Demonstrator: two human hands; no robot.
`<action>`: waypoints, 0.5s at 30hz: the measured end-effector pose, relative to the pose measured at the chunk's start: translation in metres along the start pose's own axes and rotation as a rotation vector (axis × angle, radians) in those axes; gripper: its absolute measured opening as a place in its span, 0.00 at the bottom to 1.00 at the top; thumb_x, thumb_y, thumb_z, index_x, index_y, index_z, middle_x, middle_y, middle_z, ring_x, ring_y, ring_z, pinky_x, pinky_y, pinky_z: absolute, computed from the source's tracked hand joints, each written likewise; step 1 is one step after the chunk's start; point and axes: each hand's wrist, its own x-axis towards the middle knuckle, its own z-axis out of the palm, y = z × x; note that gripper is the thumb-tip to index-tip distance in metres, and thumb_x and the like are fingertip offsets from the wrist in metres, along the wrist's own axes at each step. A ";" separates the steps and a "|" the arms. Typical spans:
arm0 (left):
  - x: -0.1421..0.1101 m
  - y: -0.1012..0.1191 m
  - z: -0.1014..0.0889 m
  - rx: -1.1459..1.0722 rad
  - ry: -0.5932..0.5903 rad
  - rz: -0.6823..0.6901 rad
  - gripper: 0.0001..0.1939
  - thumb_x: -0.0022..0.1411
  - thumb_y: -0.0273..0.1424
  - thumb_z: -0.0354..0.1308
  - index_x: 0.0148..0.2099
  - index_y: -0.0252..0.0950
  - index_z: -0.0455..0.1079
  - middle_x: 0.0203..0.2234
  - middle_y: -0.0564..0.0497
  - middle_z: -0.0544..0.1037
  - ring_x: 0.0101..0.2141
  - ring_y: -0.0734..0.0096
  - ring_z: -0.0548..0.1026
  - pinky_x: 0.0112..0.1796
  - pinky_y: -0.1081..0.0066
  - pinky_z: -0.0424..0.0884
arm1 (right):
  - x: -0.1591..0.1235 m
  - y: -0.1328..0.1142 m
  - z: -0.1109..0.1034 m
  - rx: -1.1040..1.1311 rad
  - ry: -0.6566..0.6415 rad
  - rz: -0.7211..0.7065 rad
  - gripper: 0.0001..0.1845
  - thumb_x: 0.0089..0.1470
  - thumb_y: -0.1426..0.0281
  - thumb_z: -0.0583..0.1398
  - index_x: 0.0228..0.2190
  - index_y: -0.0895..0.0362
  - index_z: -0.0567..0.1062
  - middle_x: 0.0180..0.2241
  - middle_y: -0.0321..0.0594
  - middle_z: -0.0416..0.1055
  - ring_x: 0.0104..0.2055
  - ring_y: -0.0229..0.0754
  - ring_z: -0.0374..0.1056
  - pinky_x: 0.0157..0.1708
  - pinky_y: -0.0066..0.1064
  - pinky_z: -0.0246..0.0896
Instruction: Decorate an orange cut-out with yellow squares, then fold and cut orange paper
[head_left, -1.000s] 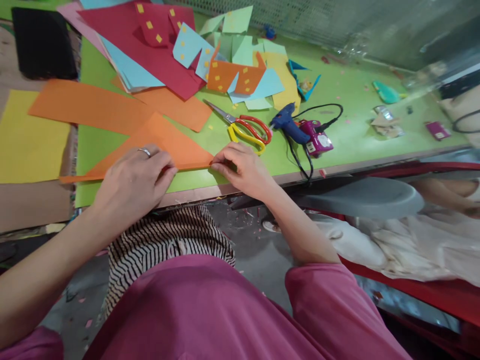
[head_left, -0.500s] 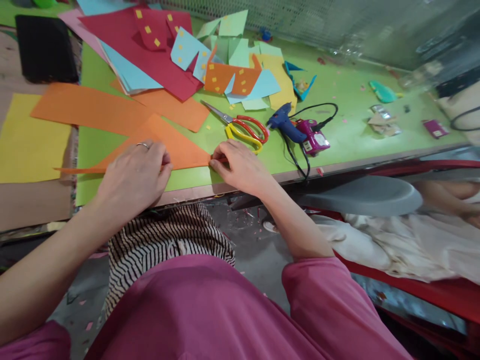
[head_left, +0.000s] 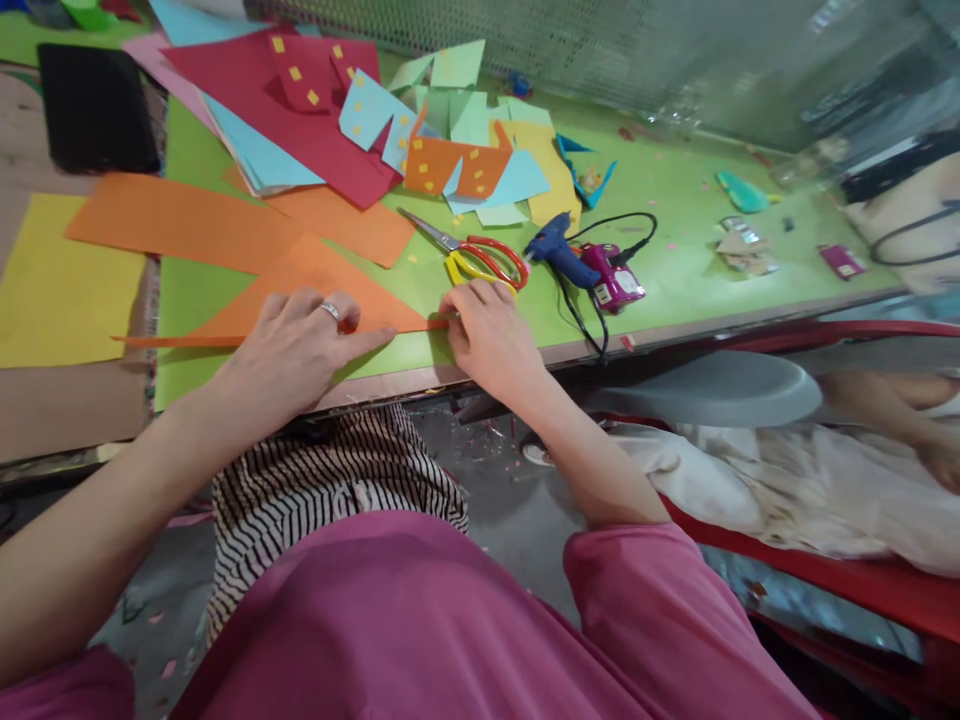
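Observation:
A folded sheet of orange paper (head_left: 300, 268) lies near the table's front edge, its near edge turned over in a narrow fold. My left hand (head_left: 300, 340), with a ring on one finger, rests on this paper; its fingers are apart and the thumb stretches along the fold. At the paper's right tip, my right hand (head_left: 491, 330) pinches the narrow orange end between thumb and fingers. Just beyond that hand lie scissors (head_left: 487, 262) with red and yellow handles, partly hidden by it. More orange paper strips (head_left: 172, 215) lie behind my left hand.
Right of the scissors are a blue glue gun (head_left: 561, 250), a purple box (head_left: 619, 280) and a black cord. Cut coloured papers (head_left: 300, 130) pile up behind. A black tablet-like object (head_left: 97, 110) lies left. A person in pale clothes (head_left: 810, 480) sits at right.
My left hand has shifted right along the fold and its thumb has stretched out. My right hand has moved slightly right, still pinching the paper's tip. The view has shifted slightly.

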 end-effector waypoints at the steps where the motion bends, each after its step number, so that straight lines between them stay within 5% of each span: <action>1: 0.000 0.000 0.001 -0.007 0.018 -0.001 0.29 0.71 0.23 0.43 0.64 0.51 0.72 0.47 0.39 0.76 0.43 0.47 0.73 0.41 0.50 0.69 | -0.005 -0.003 0.001 -0.031 0.034 -0.020 0.18 0.60 0.79 0.51 0.46 0.57 0.76 0.49 0.51 0.74 0.51 0.54 0.63 0.50 0.45 0.57; 6: -0.002 0.000 0.008 -0.107 0.075 -0.006 0.28 0.70 0.24 0.46 0.64 0.53 0.72 0.48 0.38 0.76 0.45 0.45 0.73 0.43 0.48 0.69 | -0.026 -0.023 0.008 -0.032 0.035 -0.205 0.25 0.65 0.75 0.52 0.61 0.59 0.70 0.60 0.50 0.72 0.59 0.55 0.60 0.56 0.48 0.52; 12: -0.007 -0.006 0.006 -0.114 0.056 -0.045 0.27 0.73 0.25 0.40 0.64 0.47 0.71 0.49 0.40 0.76 0.45 0.51 0.74 0.47 0.51 0.69 | -0.028 -0.028 0.020 -0.037 0.036 -0.217 0.26 0.66 0.71 0.51 0.62 0.63 0.70 0.57 0.52 0.74 0.57 0.54 0.63 0.55 0.46 0.51; 15: -0.019 -0.013 -0.005 -0.221 0.031 -0.200 0.24 0.76 0.31 0.36 0.61 0.38 0.71 0.47 0.41 0.77 0.45 0.56 0.74 0.52 0.56 0.69 | -0.028 -0.026 0.023 -0.029 0.055 -0.206 0.26 0.66 0.71 0.51 0.63 0.62 0.70 0.57 0.51 0.74 0.57 0.54 0.63 0.55 0.46 0.51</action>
